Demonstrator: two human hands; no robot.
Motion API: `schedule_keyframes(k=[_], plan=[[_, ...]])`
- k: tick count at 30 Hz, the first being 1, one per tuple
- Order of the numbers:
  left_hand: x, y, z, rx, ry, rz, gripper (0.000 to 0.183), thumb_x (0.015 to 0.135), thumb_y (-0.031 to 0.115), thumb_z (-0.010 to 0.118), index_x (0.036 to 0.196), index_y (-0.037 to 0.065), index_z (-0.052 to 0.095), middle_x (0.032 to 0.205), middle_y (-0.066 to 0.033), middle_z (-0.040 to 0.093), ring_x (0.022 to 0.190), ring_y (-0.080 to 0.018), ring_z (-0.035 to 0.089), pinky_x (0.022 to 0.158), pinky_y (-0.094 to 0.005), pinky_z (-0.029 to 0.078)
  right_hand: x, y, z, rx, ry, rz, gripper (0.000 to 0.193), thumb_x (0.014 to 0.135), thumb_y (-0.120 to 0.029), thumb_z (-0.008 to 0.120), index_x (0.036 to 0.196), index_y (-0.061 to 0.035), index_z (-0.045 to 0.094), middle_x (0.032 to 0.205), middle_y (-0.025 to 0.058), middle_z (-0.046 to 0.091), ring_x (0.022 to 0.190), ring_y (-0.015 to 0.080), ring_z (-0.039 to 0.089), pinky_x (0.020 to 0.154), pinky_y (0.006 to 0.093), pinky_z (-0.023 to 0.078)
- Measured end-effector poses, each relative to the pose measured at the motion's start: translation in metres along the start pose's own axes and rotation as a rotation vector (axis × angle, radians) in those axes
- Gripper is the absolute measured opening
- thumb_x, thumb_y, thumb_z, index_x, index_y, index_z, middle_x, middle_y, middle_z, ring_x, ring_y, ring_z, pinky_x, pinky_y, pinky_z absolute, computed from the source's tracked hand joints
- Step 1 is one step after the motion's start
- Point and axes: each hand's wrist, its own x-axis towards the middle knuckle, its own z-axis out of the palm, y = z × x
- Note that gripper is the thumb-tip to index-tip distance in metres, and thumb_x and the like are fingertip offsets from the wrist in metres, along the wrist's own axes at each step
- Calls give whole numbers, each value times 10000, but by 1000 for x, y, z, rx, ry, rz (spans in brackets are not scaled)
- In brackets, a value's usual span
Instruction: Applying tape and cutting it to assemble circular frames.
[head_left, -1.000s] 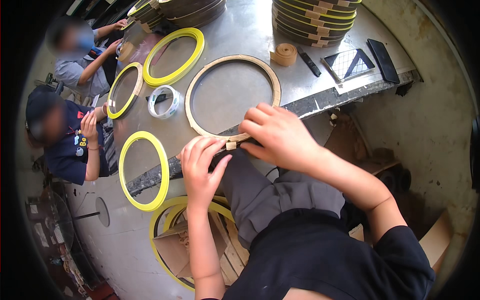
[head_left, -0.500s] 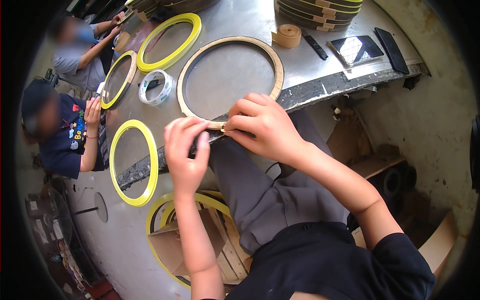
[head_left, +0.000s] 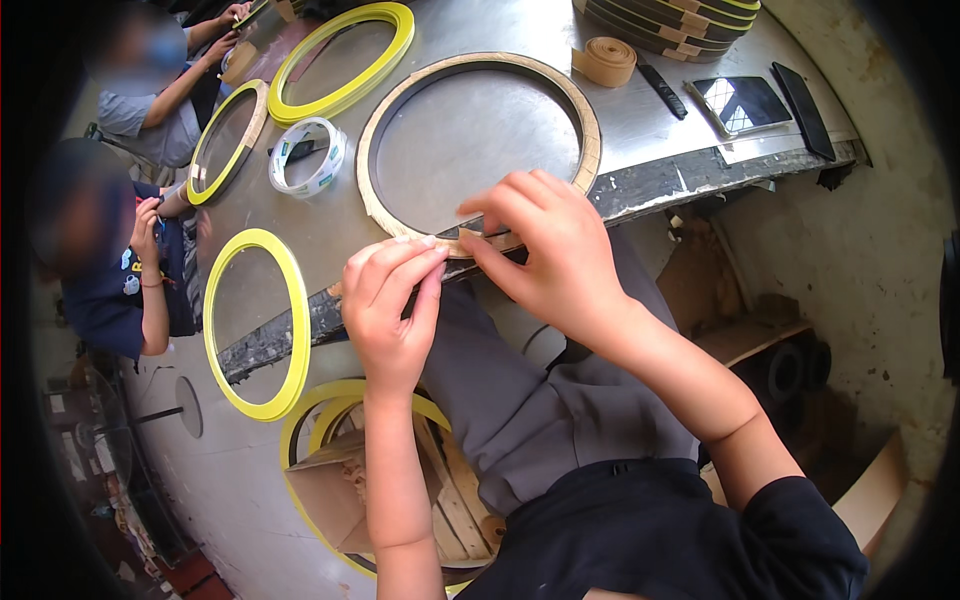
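Note:
A ring wrapped in tan tape (head_left: 592, 140), dark on its inner wall, lies on the metal table with its near rim at the table's edge. My left hand (head_left: 388, 310) pinches that near rim between thumb and fingertips. Just right of it, my right hand (head_left: 560, 245) has its index finger and thumb apart. The right thumb tip touches a small raised tan tape end (head_left: 468, 236) on the rim. My fingers hide part of the near rim.
Yellow rings (head_left: 258, 410) lie to the left, one overhanging the edge. A clear tape roll (head_left: 338, 165), tan tape roll (head_left: 606, 62), black cutter (head_left: 660, 90), phone (head_left: 803, 110) and stacked rings (head_left: 670, 35) are on the table (head_left: 480, 140). Two people work at left.
My right index finger has lifted away from the thumb, parting the earlier pinch at the tape end. My left hand has shifted slightly right and closed its thumb toward its fingers.

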Motion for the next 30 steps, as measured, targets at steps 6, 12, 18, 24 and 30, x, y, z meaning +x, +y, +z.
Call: schedule_keyframes(k=[6, 12, 18, 24, 30], plan=[[-3, -4, 3, 47, 20, 62, 261, 768, -2, 799, 1006, 91, 748, 1073, -22, 707, 1039, -251, 618, 911, -374, 491, -4, 10, 3, -4, -23, -59, 181, 766, -92, 784, 880, -98, 642, 826, 19, 587, 803, 236, 572, 711, 372, 438], [-7, -9, 10, 78, 88, 121, 271, 743, 80, 835, 992, 153, 757, 1033, 14, 688, 985, -224, 610, 901, -406, 497, -3, 1, -2, 37, -18, -44, 216, 776, -72, 776, 934, -88, 630, 829, 27, 589, 821, 254, 589, 733, 385, 456], [-2, -1, 11, 170, 68, 175, 276, 746, 124, 844, 1009, 170, 774, 989, 18, 655, 973, -199, 602, 932, -435, 489, 2, -1, -10, 89, -89, 89, 196, 791, -26, 734, 925, -59, 594, 817, 65, 616, 793, 276, 625, 701, 403, 494], [-5, -3, 9, 211, 45, 168, 276, 749, 100, 840, 1015, 133, 772, 1015, -20, 647, 981, -223, 600, 971, -461, 473, 10, -3, -12, 155, -155, 183, 166, 790, -19, 711, 892, -40, 582, 822, 98, 621, 785, 305, 638, 699, 419, 507], [10, 8, 11, 215, 7, 193, 242, 765, 161, 841, 992, 144, 759, 990, -13, 614, 974, -226, 583, 959, -478, 473, 5, 11, -28, 129, -178, -60, 135, 802, -28, 741, 890, -58, 644, 904, 86, 606, 873, 297, 618, 747, 399, 512]])
